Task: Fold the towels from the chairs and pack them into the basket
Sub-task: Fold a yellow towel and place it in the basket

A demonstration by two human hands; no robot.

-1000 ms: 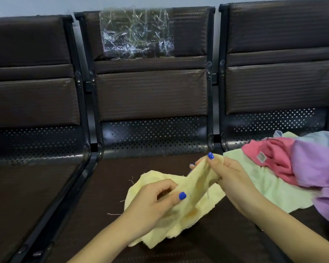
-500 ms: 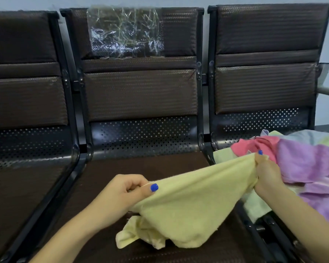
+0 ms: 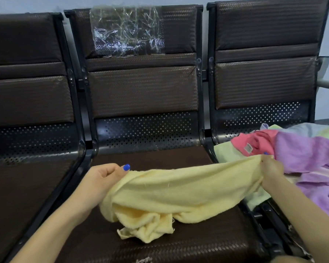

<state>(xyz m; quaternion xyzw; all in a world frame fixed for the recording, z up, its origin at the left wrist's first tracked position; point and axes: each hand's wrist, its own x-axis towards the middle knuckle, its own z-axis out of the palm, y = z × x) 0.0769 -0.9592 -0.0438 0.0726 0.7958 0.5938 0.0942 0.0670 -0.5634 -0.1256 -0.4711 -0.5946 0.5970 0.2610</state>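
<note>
Left hand (image 3: 104, 179) pinches one end of the yellow towel (image 3: 179, 192); right hand (image 3: 272, 168) grips the other end. Hands well apart, top edge stretched between them. Towel's lower part sags, bunched on the middle chair seat (image 3: 160, 156). Pile of towels (image 3: 302, 154), pink, purple, green, lies on the right chair seat, just beside the right hand.
</note>
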